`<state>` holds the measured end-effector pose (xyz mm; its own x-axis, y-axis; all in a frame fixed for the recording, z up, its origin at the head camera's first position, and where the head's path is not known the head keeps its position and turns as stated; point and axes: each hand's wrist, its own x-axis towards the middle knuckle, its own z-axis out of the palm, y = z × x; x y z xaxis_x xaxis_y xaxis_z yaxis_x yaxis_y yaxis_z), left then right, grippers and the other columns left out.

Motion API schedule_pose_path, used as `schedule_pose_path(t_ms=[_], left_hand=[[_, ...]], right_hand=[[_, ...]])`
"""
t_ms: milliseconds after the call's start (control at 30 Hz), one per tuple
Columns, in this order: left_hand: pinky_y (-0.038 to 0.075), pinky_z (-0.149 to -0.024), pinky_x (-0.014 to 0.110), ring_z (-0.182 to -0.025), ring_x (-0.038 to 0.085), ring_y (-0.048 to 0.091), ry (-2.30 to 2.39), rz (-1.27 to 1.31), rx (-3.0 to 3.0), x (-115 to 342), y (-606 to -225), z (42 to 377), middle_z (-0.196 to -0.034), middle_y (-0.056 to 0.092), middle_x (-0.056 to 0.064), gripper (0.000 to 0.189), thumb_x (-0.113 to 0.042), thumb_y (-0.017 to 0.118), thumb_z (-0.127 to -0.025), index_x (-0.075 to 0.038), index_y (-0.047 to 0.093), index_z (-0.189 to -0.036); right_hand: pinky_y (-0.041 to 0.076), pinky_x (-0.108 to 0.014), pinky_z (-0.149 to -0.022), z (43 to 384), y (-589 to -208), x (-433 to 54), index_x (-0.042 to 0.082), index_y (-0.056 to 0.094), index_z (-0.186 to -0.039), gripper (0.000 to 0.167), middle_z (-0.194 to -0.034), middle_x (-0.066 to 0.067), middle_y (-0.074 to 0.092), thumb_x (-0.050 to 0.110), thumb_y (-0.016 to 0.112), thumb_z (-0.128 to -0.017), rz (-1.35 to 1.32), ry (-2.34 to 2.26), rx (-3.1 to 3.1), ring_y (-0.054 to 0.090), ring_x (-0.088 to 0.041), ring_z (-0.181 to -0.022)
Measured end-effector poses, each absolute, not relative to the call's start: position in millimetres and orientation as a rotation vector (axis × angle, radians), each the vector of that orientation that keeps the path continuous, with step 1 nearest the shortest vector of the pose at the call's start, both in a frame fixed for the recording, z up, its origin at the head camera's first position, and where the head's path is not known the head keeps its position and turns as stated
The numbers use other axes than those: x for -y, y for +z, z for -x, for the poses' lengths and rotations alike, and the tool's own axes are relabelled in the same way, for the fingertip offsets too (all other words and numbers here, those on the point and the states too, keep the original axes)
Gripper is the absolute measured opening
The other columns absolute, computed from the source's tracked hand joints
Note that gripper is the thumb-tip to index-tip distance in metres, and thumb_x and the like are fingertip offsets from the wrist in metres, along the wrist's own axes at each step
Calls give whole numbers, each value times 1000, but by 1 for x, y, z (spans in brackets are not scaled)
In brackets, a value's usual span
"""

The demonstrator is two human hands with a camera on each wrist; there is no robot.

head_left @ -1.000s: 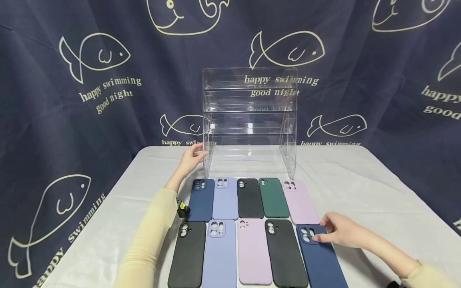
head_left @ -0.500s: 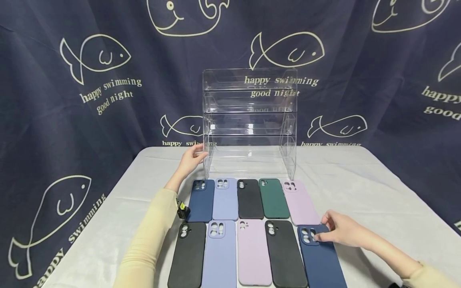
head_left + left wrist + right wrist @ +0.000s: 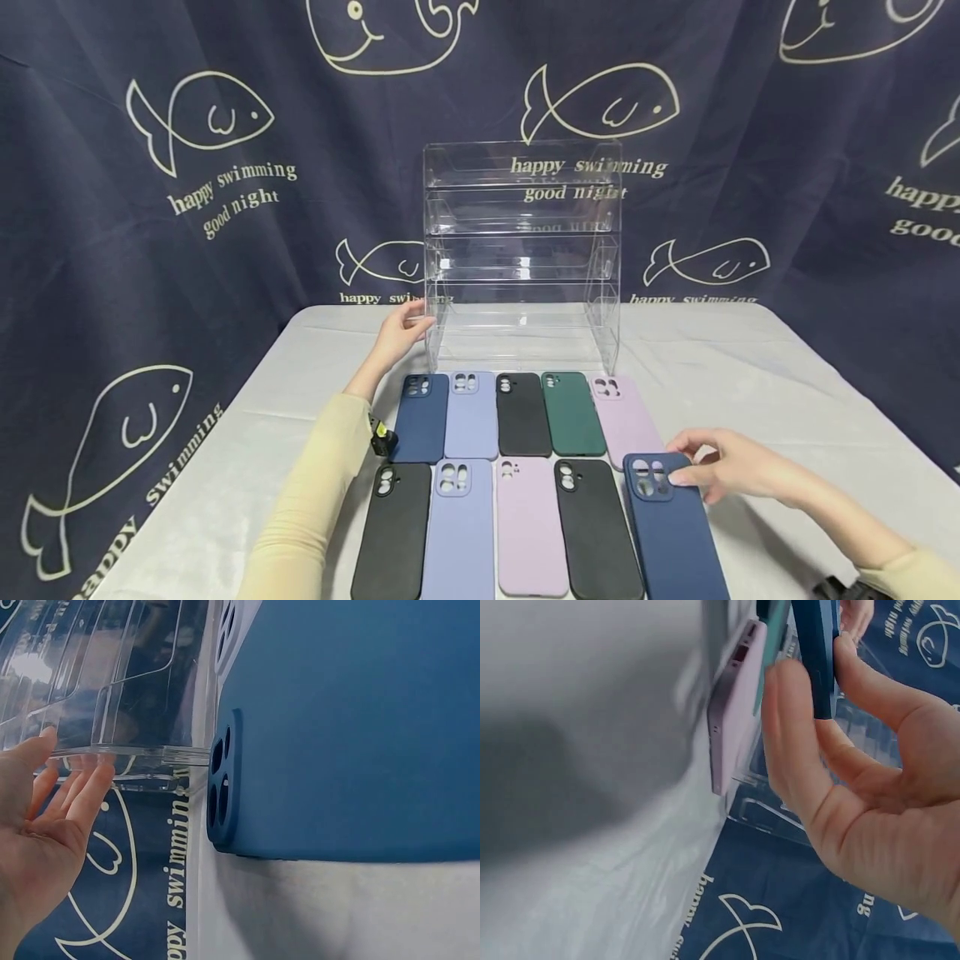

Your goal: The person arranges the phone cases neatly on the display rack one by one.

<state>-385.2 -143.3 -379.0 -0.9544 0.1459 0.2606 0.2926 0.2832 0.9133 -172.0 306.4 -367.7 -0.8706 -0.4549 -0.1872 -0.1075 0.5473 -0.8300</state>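
My right hand [image 3: 738, 468] pinches the top end of a dark blue phone case [image 3: 678, 533], thumb on its face beside the camera cutouts. This top end is raised off the table. In the right wrist view the case [image 3: 821, 656] stands between my thumb and fingers. My left hand [image 3: 397, 333] touches the left side of a clear tiered display rack [image 3: 525, 321], its fingers nearly straight in the left wrist view. Before the rack lie two rows of phone cases, among them a green case [image 3: 573, 414], a lilac case [image 3: 626, 417] and a black case [image 3: 598, 525].
A white cloth covers the table [image 3: 757, 375]. Behind it hangs a navy curtain [image 3: 360, 167] printed with fish and lettering. The other near-row cases are black [image 3: 393, 533], light blue [image 3: 459, 533] and lilac [image 3: 531, 533]. Another dark blue case [image 3: 420, 421] lies by my left forearm.
My right hand has lifted the top end of the dark blue case, which now stands higher and tilts up. The left hand stays at the rack's side.
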Motion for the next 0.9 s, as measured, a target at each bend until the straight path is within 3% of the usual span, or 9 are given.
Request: schedule_pose_path(t_ms=[300,533,900], left_hand=[[51,-93,46,-115,45,53,-1802,404,2428,141,-358,364,-127,50,33,49,-3,57,-92,11,39,-136],[56,-87,35,-113,40,56,-1773,397,2425,143,-375,380,-126,52,30,50,-10,59,-92,6,41,-136],[56,-87,32,-115,38,55,-1752,417,2446,145,-377,384,-129,52,27,49,-14,60,-92,5,43,-135]], right_hand=[[60,-31,-66,181,-352,-314,-7,53,-121,41,-91,-8,58,18,63,-89,426,-1280,-2494,65,-6,-79],[60,-29,-66,185,-345,-318,-10,50,-124,44,-102,-18,60,15,63,-90,401,-1301,-2682,66,-3,-79],[60,-34,-65,188,-336,-319,-2,58,-116,30,-92,13,62,6,64,-88,534,-1439,-2812,67,-5,-78]])
